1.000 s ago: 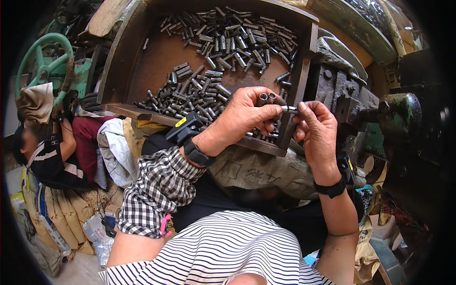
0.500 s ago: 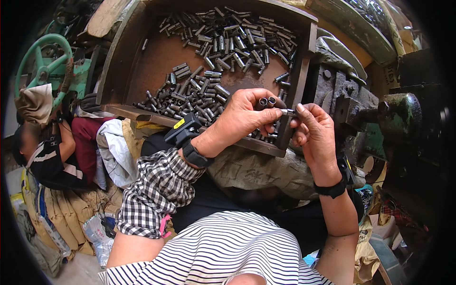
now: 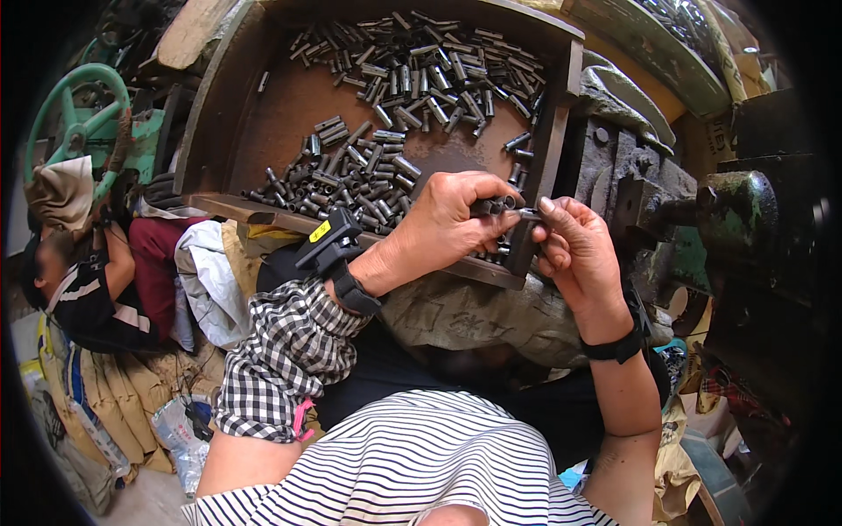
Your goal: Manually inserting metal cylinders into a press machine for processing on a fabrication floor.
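- Cluttered workshop: a green handwheel (image 3: 76,131) stands at left near another person (image 3: 105,294); a grimy dark machine (image 3: 741,206) stands at right.
- Wooden tray (image 3: 209,114), above a pale sack (image 3: 456,321), holds a far heap (image 3: 434,74) and a near heap (image 3: 351,180) of short metal tubes, bare brown floor between.
- Left hand (image 3: 456,213): fingers curl round at least two tubes (image 3: 497,206) over the tray's near right corner.
- Right hand (image 3: 574,241): thumb and forefinger pinch a slim metal piece (image 3: 529,214) beside them.
- Handling seems partway, with many tubes loose; which are finished, I cannot tell.
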